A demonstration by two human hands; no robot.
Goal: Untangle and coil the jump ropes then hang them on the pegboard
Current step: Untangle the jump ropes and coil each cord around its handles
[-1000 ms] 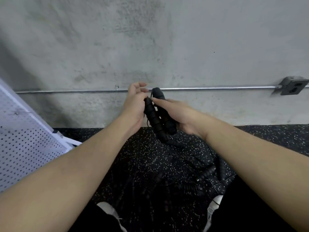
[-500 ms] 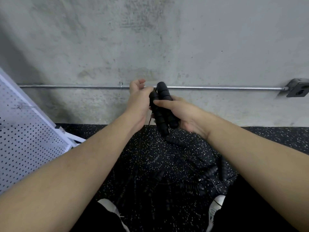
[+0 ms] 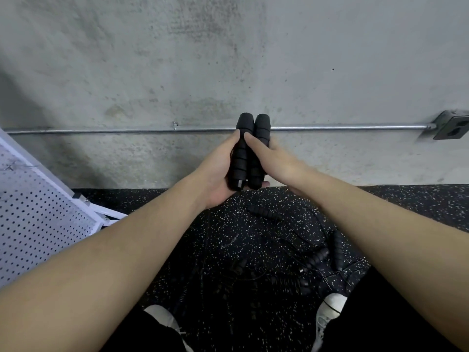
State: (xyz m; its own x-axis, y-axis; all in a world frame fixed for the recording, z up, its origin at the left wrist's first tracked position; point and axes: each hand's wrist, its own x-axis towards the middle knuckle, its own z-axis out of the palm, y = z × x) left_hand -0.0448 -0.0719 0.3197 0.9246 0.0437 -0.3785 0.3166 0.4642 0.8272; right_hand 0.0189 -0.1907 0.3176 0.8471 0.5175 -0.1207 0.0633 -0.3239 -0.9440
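Handles (image 3: pixel 248 151) of one black jump rope, upright and side by side, clamped between left hand (image 3: pixel 218 171) and right hand (image 3: pixel 274 161), fingers curled round the foam from either side. Cord barely traceable, dropping toward the tangle of other ropes (image 3: pixel 291 255) on the speckled floor (image 3: pixel 406 201) between the shoes. Likely snag if lifted: cord probably threaded through that heap, dragging loose handles along or tightening a knot. Risk also of foam grips sliding apart under a pull. Pegboard (image 3: pixel 38 214) leaning at left, bare of ropes where visible.
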